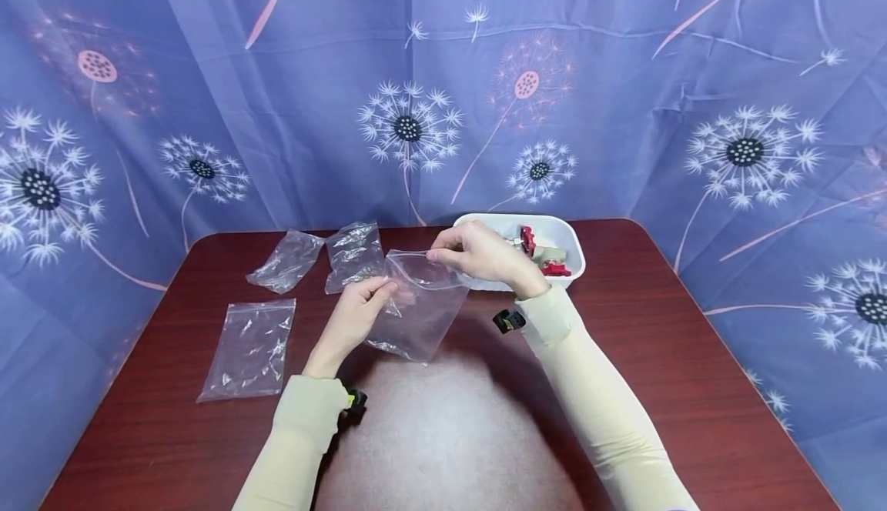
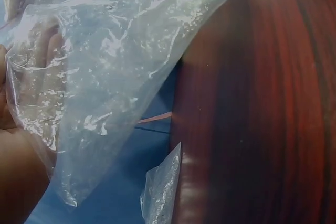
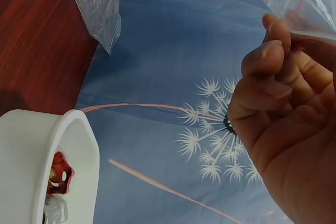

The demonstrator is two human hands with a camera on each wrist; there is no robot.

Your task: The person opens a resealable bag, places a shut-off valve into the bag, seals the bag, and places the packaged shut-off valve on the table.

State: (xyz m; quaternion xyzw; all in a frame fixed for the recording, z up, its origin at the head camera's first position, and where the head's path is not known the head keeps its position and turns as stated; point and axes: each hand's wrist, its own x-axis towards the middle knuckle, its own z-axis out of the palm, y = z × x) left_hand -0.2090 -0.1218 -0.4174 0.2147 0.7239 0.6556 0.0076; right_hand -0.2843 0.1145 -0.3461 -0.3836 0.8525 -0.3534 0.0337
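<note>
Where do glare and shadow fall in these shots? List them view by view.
Head view: pale glare on the table, dark shadow alongside the right sleeve; left wrist view: bright scattered glints over the held bag; right wrist view: dimmer overall, the right hand partly shaded.

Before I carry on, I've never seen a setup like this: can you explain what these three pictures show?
There is no machine here, just a person's bare hands. The wide picture comes from a camera worn on the head; the two close ones come from cameras on the left and right wrists. The left hand and right hand pinch a clear zip bag near its mouth. On the brown table, three more clear bags lie toward the left, and a white tub by the right hand contains parts with red handwheels.
</note>
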